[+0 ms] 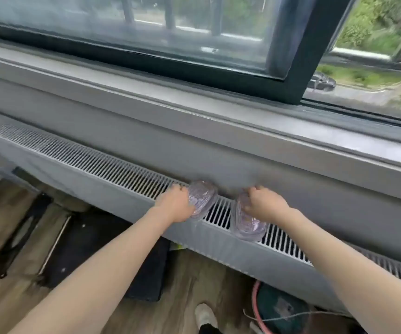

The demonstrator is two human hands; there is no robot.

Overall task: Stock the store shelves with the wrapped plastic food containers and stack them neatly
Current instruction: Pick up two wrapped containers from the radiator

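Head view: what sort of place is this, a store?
Probably not a shop floor: no shelves in view. It looks like a room by a window, with a dark-framed window onto a street, a slotted radiator top under the sill, and wood flooring. Both hands hold wrapped containers on the radiator.

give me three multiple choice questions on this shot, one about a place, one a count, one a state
1. Where do the wrapped containers rest?
A. on the radiator grille
B. on the wooden floor
C. on the windowsill

2. How many wrapped containers are in view?
A. one
B. two
C. four

3. What is the left hand doing?
A. hanging idle
B. pressing the window glass
C. gripping a container

Answers:
1. A: both the left container and the right container sit on the slotted radiator grille.
2. B: one shows at each hand.
3. C: the left hand curls round the left container, as the right hand holds the other.
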